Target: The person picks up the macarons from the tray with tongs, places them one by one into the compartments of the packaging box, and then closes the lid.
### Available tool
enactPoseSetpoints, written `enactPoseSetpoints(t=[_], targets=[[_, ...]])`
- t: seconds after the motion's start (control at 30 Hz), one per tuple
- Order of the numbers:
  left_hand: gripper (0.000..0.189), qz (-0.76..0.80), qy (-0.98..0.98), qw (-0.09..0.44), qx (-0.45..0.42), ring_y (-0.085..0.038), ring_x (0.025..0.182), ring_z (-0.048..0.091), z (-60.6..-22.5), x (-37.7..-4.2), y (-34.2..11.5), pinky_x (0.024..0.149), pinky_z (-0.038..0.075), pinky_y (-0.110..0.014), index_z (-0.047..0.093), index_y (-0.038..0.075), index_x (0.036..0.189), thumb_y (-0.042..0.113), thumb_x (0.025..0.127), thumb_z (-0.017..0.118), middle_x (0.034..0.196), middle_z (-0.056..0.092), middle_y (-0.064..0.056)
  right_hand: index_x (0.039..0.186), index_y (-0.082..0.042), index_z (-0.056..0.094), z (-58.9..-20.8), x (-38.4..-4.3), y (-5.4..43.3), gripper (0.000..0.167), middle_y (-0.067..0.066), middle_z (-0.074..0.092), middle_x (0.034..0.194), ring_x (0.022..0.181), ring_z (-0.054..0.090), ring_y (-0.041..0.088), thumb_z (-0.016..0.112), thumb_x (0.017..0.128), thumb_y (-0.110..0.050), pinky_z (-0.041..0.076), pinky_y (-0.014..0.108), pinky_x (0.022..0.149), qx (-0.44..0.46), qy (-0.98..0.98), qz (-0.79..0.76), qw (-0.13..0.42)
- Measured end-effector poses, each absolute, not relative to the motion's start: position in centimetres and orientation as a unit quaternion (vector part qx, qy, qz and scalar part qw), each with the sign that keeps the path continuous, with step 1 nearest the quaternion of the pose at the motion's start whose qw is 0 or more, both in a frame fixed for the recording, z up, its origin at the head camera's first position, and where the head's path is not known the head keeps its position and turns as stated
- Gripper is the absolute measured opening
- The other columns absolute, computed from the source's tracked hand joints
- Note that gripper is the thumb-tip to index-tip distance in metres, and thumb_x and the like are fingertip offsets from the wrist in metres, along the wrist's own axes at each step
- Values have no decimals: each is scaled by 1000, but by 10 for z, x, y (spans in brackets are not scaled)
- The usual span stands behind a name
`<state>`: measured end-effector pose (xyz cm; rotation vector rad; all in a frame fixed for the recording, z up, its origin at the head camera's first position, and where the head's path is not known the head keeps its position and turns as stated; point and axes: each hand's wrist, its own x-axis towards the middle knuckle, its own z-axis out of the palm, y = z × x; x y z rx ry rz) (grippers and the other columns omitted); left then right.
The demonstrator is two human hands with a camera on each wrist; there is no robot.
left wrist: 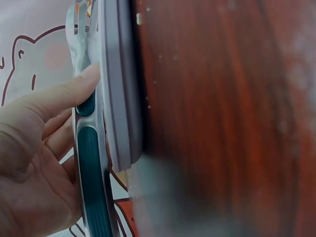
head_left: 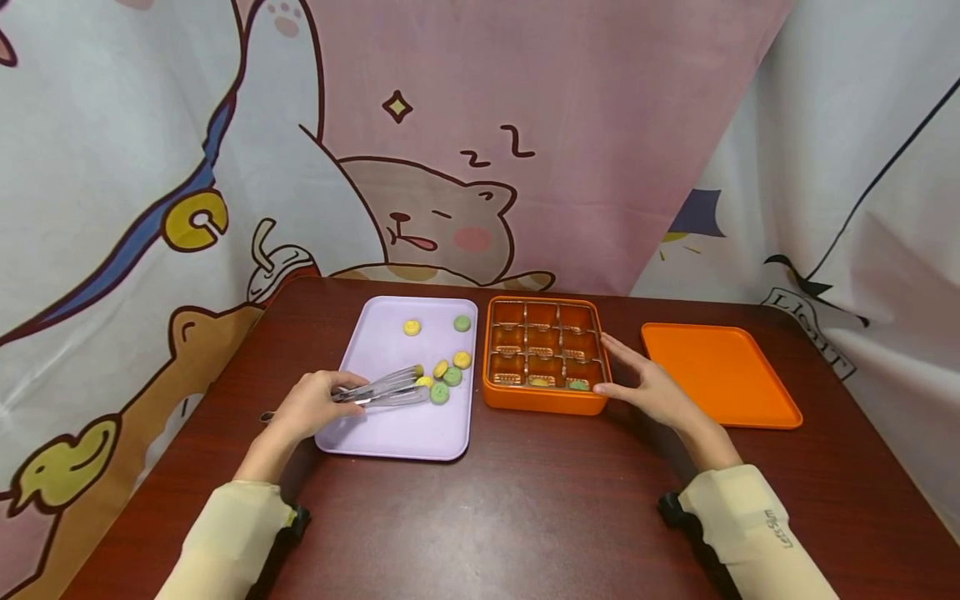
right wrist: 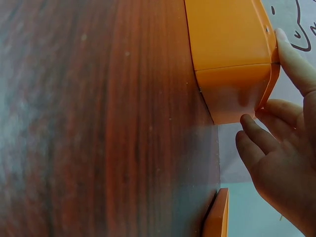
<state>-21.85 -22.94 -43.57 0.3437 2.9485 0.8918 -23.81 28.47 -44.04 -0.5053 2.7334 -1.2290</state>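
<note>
In the head view my left hand [head_left: 306,406] grips metal tongs [head_left: 390,385] with teal handle inlays, thumb on one side and fingers on the other. Their tips reach over the lilac tray [head_left: 397,433], among small round yellow pieces [head_left: 462,359] and green pieces [head_left: 439,392]. A yellowish piece shows at the upper tip; whether it is pinched I cannot tell. My right hand [head_left: 656,392] touches the right side of an orange box [head_left: 543,402], fingers extended and thumb at the near right corner. A clear divided insert fills the box; front compartments hold a yellow and a green piece.
An orange lid-like tray [head_left: 720,375] lies flat to the right of the box. All stands on a dark reddish wooden table [head_left: 525,517]. Behind it hangs a printed cartoon curtain [head_left: 585,150].
</note>
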Motion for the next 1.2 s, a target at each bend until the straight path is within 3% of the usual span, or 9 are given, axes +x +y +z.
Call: enactPoseSetpoints(t=[0.17, 0.67, 1.2], targets=[[33, 272, 955, 15, 114, -24, 91, 68, -432, -219, -226, 79, 50, -40, 76, 10, 108, 10, 76, 84, 103, 77, -12, 159, -15, 24, -440, -238, 284, 84, 15, 19, 167, 150, 19, 46, 72, 92, -29, 19, 74, 111, -164, 898, -405, 54], [18, 274, 954, -5, 123, -13, 74, 63, -431, -221, -226, 67, 45, -30, 78, 11, 94, 7, 77, 82, 87, 77, -6, 159, -14, 25, -442, -239, 284, 83, 16, 20, 166, 150, 19, 46, 72, 92, -29, 20, 73, 111, -171, 898, -403, 48], [15, 299, 947, -14, 118, -17, 78, 69, -421, -224, -219, 68, 49, -30, 78, 9, 93, 5, 79, 81, 89, 77, -9, 159, -15, 24, -440, -238, 285, 83, 16, 18, 167, 151, 18, 46, 71, 92, -28, 20, 73, 111, -172, 895, -407, 53]])
